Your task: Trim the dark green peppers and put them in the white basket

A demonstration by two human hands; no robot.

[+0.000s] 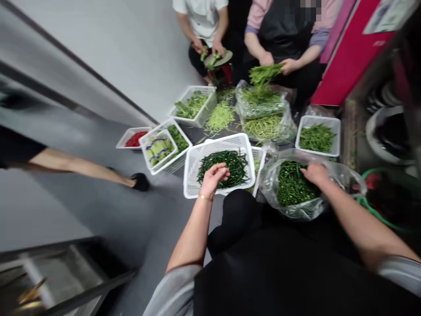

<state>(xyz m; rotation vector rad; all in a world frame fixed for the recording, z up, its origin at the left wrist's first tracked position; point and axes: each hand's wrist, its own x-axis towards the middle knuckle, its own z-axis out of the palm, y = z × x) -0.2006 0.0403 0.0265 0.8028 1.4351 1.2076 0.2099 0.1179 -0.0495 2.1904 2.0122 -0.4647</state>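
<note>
My left hand (215,177) is over a white plastic basket (192,186) that holds dark green chili peppers (230,164). Its fingers are loosely bent, and nothing shows between them and the thumb. To the right, a clear plastic bag (304,213) lies wide open, filled with more green chilies (291,188), many with their stems. My right hand (316,173) reaches into this bag from its right side. Its fingertips are pressed together on the chilies at the top of the heap, slightly blurred.
Beyond are baskets of leafy greens (192,105), a tray of red chilies (136,139), cut green stems (220,117) and a bag of greens (263,127). Two people sit opposite, handling vegetables. A person's leg (85,166) is at left; a green-rimmed tub (378,215) stands at right.
</note>
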